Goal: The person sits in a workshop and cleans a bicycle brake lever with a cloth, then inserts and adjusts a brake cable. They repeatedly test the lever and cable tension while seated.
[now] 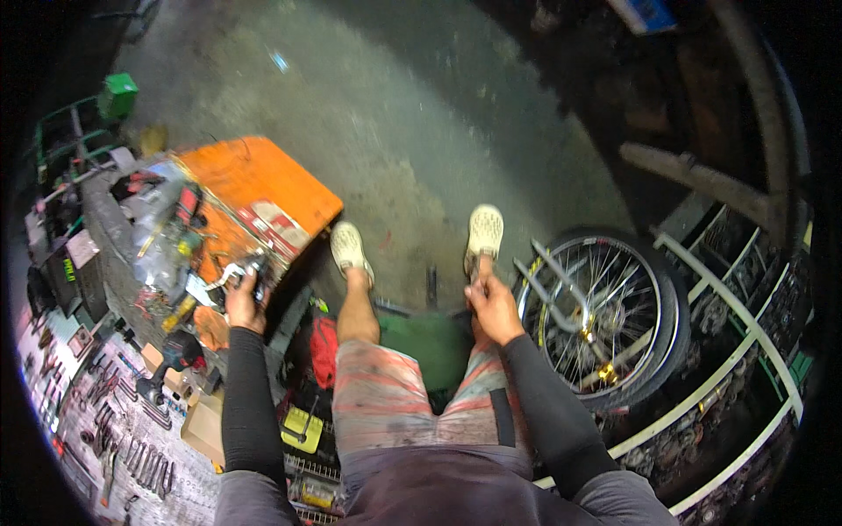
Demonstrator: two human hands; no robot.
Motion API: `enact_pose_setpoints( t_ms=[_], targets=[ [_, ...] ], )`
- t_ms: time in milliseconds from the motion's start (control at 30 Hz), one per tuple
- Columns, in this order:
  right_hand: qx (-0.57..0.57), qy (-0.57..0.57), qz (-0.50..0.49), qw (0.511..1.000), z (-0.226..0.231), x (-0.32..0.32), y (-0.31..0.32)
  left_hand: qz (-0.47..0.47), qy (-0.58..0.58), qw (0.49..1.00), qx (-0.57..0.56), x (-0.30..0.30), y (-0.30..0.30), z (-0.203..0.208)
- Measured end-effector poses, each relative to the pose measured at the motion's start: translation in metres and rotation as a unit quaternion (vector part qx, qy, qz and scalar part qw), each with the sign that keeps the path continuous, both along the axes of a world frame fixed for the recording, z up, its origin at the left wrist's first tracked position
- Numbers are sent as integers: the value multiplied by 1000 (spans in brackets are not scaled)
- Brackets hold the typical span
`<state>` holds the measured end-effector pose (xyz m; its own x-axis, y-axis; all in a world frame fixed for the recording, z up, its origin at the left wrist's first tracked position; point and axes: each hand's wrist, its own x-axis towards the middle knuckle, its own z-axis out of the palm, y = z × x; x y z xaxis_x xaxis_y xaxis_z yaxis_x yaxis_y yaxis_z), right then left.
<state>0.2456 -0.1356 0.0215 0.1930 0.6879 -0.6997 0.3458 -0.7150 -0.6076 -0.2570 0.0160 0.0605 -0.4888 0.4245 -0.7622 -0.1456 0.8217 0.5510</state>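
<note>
At the edge of a cluttered bench, my left hand (245,305) is closed around part of a small, shiny metal piece (255,262); blur hides its kind. A pale, curved metal part (211,282) lies close to those fingers. My right hand (496,313) is closed in front of my right leg, thumb and fingers together. Something small and dark may be in its grip, too unclear to name. To its right stand a bicycle fork (562,296) with grey legs and a gold fitting, and spoked bicycle wheels (656,342).
On the left, an orange panel (263,171) adjoins heaped parts and plastic bags (156,241). Wrenches (151,467) and a cordless drill (180,352) lie nearer me. Pale metal rails (741,307) curve along the right. A green box (117,95) is far left.
</note>
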Motion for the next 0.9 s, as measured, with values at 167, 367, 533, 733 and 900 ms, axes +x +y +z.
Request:
enact_pose_setpoints(
  t_ms=[167,367,533,733,900],
  targets=[
    [-95,101,-117,983,-84,-67,-27,-57,0,998,-28,-18,10,-9],
    [-92,108,81,987,-104,-110,35,-151,179,972,10,-21,12,-13],
    [46,141,57,987,-69,-96,121,-224,279,931,67,-34,2,-31],
    [121,119,37,985,-71,-75,126,-227,350,904,93,-15,-11,-44],
    [234,29,114,965,-62,-70,101,-289,475,793,250,-22,-27,-76]
  ],
)
